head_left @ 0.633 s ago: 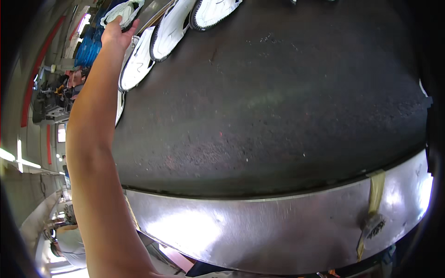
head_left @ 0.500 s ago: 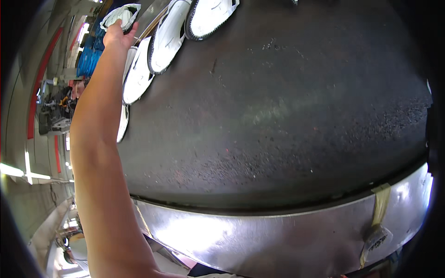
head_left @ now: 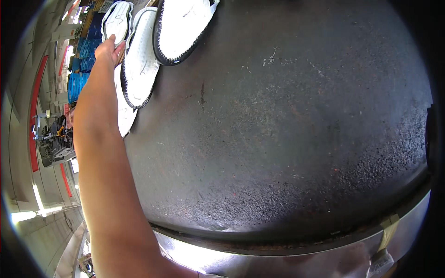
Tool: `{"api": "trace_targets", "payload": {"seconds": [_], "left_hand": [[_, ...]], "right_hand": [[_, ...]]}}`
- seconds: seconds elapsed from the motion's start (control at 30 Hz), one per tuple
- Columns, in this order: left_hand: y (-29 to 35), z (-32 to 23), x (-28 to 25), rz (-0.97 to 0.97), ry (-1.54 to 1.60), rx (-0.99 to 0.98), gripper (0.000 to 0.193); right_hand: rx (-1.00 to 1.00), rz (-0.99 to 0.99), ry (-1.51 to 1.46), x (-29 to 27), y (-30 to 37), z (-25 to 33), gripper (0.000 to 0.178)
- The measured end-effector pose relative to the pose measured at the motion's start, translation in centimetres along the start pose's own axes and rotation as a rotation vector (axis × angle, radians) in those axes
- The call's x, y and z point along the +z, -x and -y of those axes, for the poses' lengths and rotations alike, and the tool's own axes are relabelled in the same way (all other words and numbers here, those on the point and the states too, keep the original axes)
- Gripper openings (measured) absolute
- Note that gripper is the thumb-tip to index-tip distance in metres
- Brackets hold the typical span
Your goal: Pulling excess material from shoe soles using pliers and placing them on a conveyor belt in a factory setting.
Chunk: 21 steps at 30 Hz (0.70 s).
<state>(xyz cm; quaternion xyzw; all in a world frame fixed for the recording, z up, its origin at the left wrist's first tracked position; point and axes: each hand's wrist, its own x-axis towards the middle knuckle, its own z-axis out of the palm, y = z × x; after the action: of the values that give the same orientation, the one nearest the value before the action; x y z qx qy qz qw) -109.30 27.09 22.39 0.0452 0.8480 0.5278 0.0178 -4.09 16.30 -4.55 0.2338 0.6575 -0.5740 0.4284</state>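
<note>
My left hand [head_left: 109, 50] is stretched far out at the upper left. Its thumb lies on the near end of a white shoe [head_left: 117, 22], and the fingers curl beside it, gripping that end. The shoe shows a pale, flat face with a thin curved line drawn on it. Right beside it lies a second white shoe [head_left: 141, 60] with a black toothed rim. A larger-looking one [head_left: 183, 30] lies further right, cut off by the top edge. Partly behind my forearm, another white shoe [head_left: 125, 113] shows. My right hand is out of view.
The shoes lie along the far left side of a wide dark belt-like surface [head_left: 259, 125] strewn with black crumbs. A shiny metal edge [head_left: 208, 260] runs along its near side, with tape [head_left: 388, 231] hanging from it. Blue stacked items [head_left: 79, 85] and machinery [head_left: 58, 139] stand left.
The shoe in my left hand was tilted, its opening edge showing; now its flat face is turned to me, beside the others. My view has shifted, and the shoes appear further left.
</note>
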Motion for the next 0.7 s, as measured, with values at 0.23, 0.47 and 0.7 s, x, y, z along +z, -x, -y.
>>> {"api": "trace_targets", "payload": {"seconds": [0.23,0.47,0.7], "left_hand": [[3.3,0.1,1.5,-0.574,-0.45,0.052,0.074],[-2.8,1.3,-5.8,-0.067,-1.13,0.402,0.065],[0.7,6.4,-12.8,-0.124,-0.604,0.369,0.043]], "right_hand": [[-0.008,-0.025,-0.007,-0.5,-1.8,1.0,0.044],[-0.052,-0.032,-0.005,0.1,-2.8,1.1,0.044],[-0.072,-0.058,0.035,-0.5,-3.2,1.5,0.044]]}}
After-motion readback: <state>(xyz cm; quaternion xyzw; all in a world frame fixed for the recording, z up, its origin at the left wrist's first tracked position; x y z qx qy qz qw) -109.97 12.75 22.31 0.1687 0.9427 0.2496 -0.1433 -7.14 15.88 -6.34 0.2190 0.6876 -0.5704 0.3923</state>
